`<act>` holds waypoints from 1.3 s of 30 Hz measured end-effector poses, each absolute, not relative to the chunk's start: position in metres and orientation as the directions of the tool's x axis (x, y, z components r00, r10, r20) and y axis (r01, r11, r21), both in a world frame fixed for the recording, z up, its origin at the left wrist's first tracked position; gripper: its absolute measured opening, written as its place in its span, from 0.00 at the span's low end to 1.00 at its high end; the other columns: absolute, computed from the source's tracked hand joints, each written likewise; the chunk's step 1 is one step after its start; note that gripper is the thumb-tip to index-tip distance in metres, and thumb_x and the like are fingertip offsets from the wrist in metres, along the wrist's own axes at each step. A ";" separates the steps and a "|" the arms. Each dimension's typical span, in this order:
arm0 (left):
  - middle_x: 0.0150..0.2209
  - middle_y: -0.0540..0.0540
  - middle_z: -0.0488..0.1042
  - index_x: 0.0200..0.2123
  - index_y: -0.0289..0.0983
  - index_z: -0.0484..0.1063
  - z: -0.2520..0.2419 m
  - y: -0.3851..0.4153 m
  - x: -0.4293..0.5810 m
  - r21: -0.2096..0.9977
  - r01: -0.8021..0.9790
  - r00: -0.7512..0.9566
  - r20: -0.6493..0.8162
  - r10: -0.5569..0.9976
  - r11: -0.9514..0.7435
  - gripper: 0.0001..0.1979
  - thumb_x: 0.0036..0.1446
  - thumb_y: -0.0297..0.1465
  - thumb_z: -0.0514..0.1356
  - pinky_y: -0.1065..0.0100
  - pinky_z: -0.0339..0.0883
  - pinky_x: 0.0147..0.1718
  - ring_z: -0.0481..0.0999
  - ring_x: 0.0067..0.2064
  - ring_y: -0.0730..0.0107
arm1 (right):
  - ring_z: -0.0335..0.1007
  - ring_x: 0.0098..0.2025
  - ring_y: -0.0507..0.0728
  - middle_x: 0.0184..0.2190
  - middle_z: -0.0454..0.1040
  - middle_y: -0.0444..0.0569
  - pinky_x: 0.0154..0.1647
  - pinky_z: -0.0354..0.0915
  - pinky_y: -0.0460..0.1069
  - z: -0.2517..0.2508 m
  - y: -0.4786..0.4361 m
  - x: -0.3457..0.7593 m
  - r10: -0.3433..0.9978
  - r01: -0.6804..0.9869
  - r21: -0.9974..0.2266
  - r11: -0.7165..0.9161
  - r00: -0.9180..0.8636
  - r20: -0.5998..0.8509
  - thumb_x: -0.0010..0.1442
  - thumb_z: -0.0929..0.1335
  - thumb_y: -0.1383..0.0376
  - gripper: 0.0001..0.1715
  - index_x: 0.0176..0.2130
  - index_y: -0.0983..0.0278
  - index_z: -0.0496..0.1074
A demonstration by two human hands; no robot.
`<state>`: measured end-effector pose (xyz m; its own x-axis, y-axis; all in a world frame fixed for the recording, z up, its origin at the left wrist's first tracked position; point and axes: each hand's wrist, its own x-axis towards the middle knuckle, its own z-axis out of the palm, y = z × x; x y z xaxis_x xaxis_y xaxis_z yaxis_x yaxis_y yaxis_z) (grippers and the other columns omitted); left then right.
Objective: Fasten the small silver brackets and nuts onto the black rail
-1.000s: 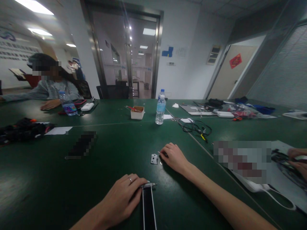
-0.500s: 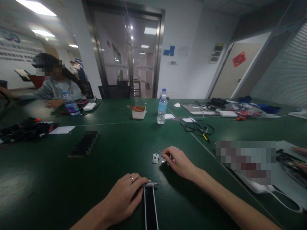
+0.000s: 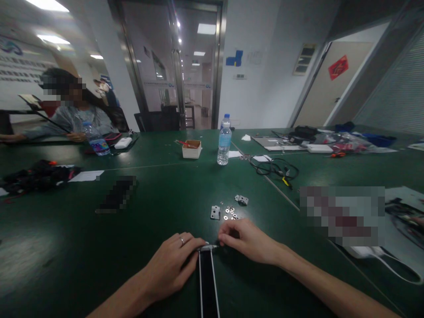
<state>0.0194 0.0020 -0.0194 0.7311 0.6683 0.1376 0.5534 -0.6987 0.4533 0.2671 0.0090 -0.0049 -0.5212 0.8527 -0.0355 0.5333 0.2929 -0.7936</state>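
Observation:
A long black bar with silver edges (image 3: pixel 208 285) runs from the table's front edge toward the middle. Across its far end lies a slim metal end piece (image 3: pixel 210 247), and my left hand (image 3: pixel 167 267) is closed on that piece from the left. My right hand (image 3: pixel 250 240) is pinched just right of the end piece's tip; what is between its fingertips is too small to make out. Beyond it, several small washers (image 3: pixel 227 211) lie loose. A flat metal bracket with holes (image 3: pixel 215 213) sits to their left, and another small bracket (image 3: pixel 243 200) behind them.
Farther back stand a small box (image 3: pixel 191 151) and water bottles (image 3: pixel 224 148). Black cables (image 3: pixel 274 168) lie to the right. On the left are a dark phone-like slab (image 3: pixel 117 194) and a black bundle (image 3: pixel 36 179). A person (image 3: pixel 79 115) sits at the far left.
My right hand has moved from the washers back toward me, to the end piece's tip, uncovering the washers and far bracket. My left hand stays on the end piece.

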 end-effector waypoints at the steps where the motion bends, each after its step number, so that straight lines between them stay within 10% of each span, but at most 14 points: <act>1: 0.43 0.45 0.73 0.52 0.40 0.66 -0.019 0.002 0.019 0.453 0.551 0.732 0.140 0.666 -0.701 0.16 0.63 0.24 0.50 0.63 0.67 0.41 0.72 0.41 0.63 | 0.66 0.29 0.50 0.29 0.73 0.44 0.28 0.60 0.44 -0.005 0.008 0.267 0.850 0.533 -0.793 0.294 -0.525 -0.038 0.65 0.64 0.60 0.12 0.37 0.65 0.72; 39: 0.42 0.46 0.73 0.51 0.40 0.67 -0.020 0.003 0.020 0.447 0.548 0.734 0.149 0.663 -0.707 0.15 0.63 0.25 0.51 0.64 0.67 0.39 0.72 0.41 0.63 | 0.66 0.28 0.49 0.27 0.71 0.41 0.30 0.60 0.44 -0.014 -0.001 0.255 0.881 0.537 -0.770 0.345 -0.469 0.068 0.54 0.71 0.68 0.03 0.33 0.64 0.74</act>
